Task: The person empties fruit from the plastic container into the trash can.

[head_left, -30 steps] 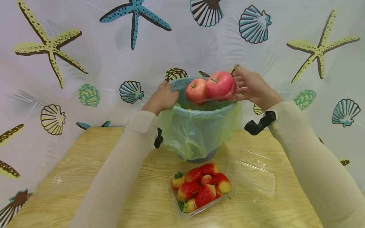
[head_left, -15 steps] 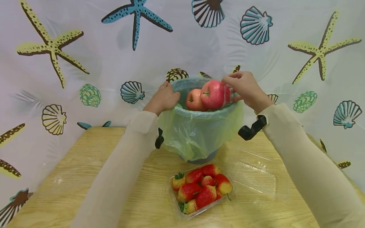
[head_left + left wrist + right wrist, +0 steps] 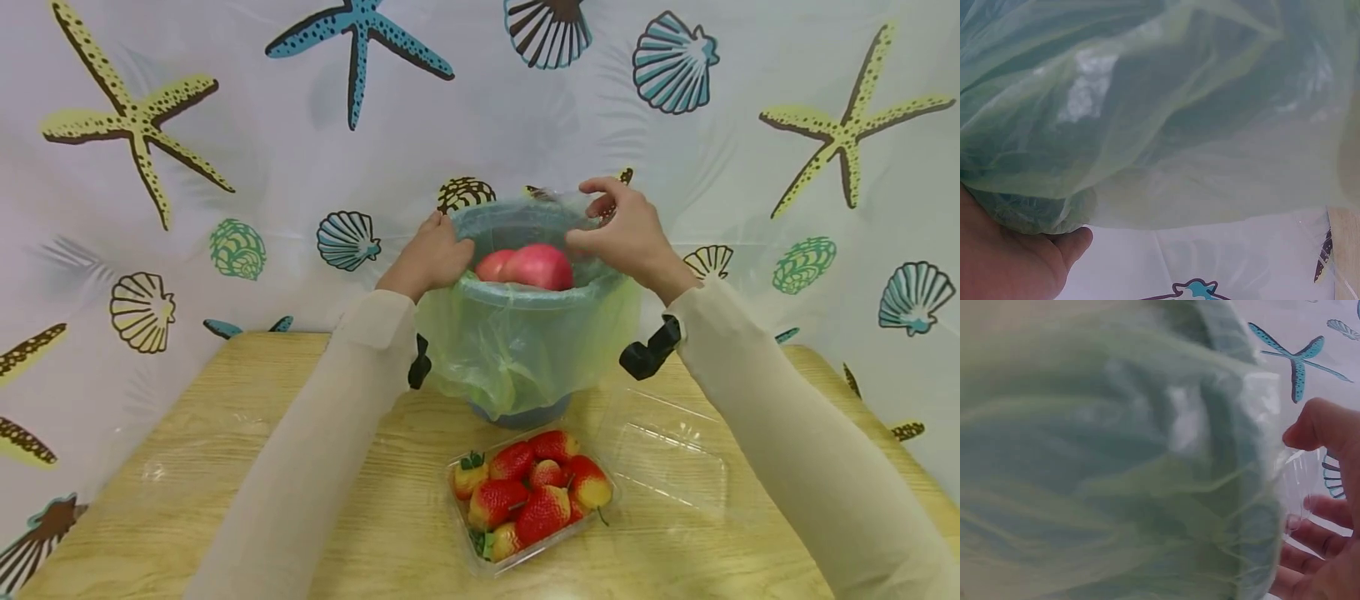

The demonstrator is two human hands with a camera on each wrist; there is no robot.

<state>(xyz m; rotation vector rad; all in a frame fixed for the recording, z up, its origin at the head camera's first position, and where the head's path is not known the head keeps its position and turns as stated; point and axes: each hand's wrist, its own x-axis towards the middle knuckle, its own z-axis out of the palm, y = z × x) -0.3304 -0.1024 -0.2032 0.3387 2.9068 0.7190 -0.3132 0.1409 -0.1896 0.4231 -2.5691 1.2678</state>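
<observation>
A blue bin [image 3: 525,414] stands on the table, lined with a pale yellow-green plastic bag [image 3: 525,350] folded over its rim. My left hand [image 3: 431,258] grips the bin's left rim through the liner. Two red apples [image 3: 536,267] lie low in the bin's mouth, partly hidden behind the front rim. Over the right side of the rim, my right hand [image 3: 633,242] holds a piece of clear plastic [image 3: 1297,481] between thumb and fingers, apparently a thin container. Most of that plastic is hard to make out. In the left wrist view, the thumb lies against the bunched liner.
A clear punnet [image 3: 551,537] of strawberries [image 3: 543,512] sits in front of the bin. Its transparent lid [image 3: 675,467] lies to the right on the wooden table [image 3: 405,500]. A white curtain [image 3: 480,108] with sea shapes hangs behind.
The apples have dropped from above the rim down into the bin. My right hand has turned and moved left over the bin, keeping the clear plastic. The left hand has stayed on the rim.
</observation>
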